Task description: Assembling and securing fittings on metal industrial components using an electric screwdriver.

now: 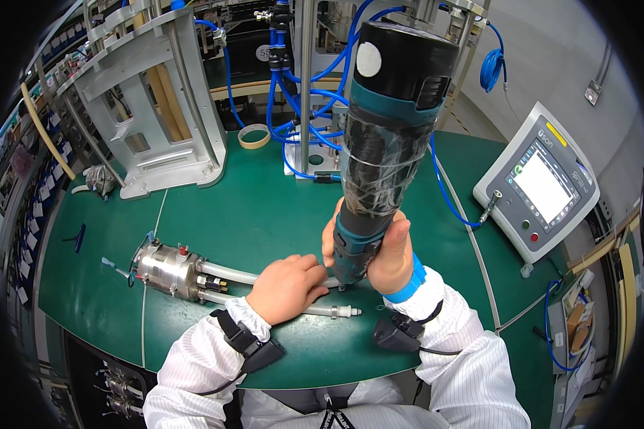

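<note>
I see my right hand (386, 254) with its grip wrapped tight around the cordless driver (390, 136), held upright, bit end down just above the clear tubes (265, 275). My left hand (288, 287) presses fingers together on those tubes beside the metal cylinder (168, 270). Green tabletop (265, 207); a touchscreen monitor (544, 186) sits at right, blue hoses (293, 107) behind.

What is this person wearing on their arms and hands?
Both hands, the left hand and right hand, are bare. The sleeves are white with fine stripes and elastic cuffs. Each forearm carries a black strapped device, and the right wrist has a blue wristband.
</note>
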`<action>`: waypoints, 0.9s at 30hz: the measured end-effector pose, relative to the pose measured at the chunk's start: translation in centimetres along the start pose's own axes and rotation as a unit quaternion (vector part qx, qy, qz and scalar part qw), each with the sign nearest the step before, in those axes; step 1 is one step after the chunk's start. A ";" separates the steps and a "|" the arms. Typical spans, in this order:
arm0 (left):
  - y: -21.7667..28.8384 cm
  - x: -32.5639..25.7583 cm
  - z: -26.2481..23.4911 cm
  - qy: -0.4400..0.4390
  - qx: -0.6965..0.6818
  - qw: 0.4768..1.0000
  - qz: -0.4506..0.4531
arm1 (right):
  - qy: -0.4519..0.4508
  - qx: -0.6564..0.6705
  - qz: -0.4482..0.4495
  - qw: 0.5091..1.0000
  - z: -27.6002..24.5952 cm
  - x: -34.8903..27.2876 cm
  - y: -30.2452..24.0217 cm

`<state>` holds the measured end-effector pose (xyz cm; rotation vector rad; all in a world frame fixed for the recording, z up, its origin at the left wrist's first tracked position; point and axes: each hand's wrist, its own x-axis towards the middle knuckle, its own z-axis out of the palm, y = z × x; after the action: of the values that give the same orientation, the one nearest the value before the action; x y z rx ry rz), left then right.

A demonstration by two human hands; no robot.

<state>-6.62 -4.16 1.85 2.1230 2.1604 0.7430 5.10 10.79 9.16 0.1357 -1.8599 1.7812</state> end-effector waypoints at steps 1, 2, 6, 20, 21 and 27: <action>0.0 0.1 0.0 -0.002 0.001 1.000 -0.001 | 0.000 0.000 0.000 1.000 -0.1 -0.1 0.0; 0.1 0.2 0.1 -0.003 0.001 1.000 0.000 | 0.002 0.000 0.000 1.000 -0.2 -0.2 0.0; -0.2 -0.2 0.0 0.008 0.000 1.000 0.005 | -0.003 0.000 0.000 1.000 0.2 0.2 0.0; -0.2 -0.1 0.1 0.002 0.002 1.000 0.002 | -0.009 -0.001 -0.004 1.000 0.1 0.0 0.0; -0.2 -0.1 0.1 0.004 0.002 1.000 0.003 | -0.007 -0.001 -0.005 1.000 0.1 0.0 0.1; -0.2 -0.1 0.2 0.010 0.012 1.000 0.009 | -0.005 -0.004 -0.010 1.000 0.0 0.0 0.2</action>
<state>-6.69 -4.19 1.54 2.1580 2.1745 0.7453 5.02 10.79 8.96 0.1602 -1.8659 1.7629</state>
